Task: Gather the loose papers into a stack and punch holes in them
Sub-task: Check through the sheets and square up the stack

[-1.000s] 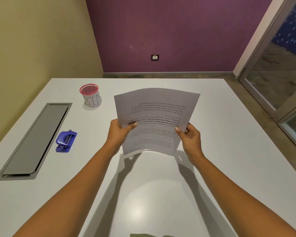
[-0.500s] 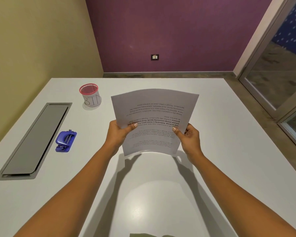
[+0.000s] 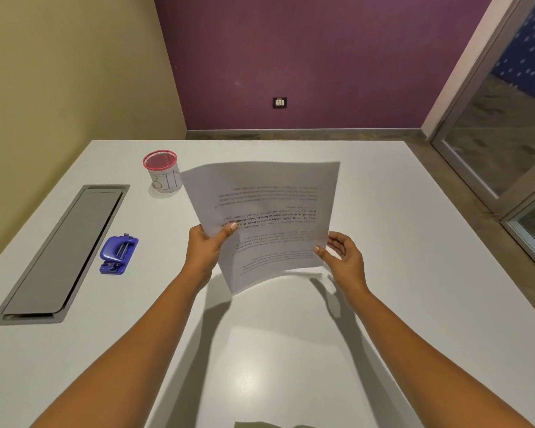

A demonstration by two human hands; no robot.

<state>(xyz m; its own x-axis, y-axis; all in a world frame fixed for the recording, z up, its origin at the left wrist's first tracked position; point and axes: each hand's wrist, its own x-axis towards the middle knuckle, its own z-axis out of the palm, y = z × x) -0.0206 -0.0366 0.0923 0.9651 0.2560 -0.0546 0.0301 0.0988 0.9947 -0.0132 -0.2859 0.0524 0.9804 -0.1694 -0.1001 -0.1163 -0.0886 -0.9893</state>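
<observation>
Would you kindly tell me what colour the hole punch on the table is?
The hole punch is blue; the head view shows it.

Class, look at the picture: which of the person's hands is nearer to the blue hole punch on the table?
Left. The left hand grips the papers on the side facing the hole punch; the right hand sits beyond the papers, farther off.

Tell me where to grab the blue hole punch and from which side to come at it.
Take the hole punch across its two long sides, around the domed lever, coming down from above. It lies flat on the table, so nothing underneath is reachable, and its sides look free. It is nearest the left hand, which now holds the papers.
</observation>
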